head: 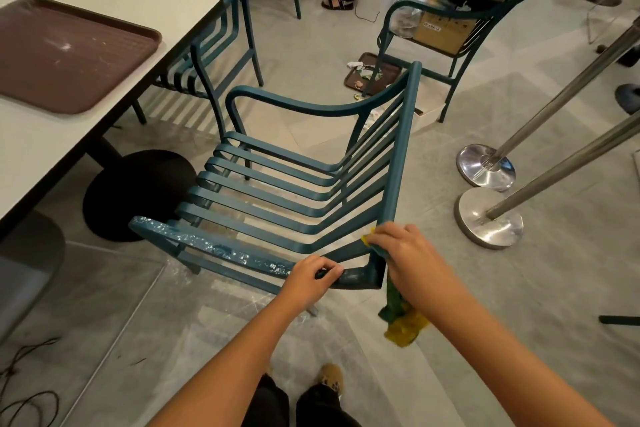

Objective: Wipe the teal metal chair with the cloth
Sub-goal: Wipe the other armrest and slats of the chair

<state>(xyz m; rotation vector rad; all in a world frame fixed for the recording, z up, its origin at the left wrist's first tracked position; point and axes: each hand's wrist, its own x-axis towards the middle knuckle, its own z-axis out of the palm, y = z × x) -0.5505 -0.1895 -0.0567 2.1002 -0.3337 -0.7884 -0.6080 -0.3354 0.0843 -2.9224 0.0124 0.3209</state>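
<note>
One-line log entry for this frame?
left hand: grips armrest | right hand: holds cloth on chair back corner | armrest: white specks

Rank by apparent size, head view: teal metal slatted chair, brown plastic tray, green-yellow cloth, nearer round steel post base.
1. teal metal chair
2. brown plastic tray
3. steel post base, green-yellow cloth: similar, cloth partly hidden, unranked

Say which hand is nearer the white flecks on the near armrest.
Left. The left hand holds the armrest right at the end of the flecks. The right hand is farther away, past the corner, holding the cloth on the backrest.
</note>
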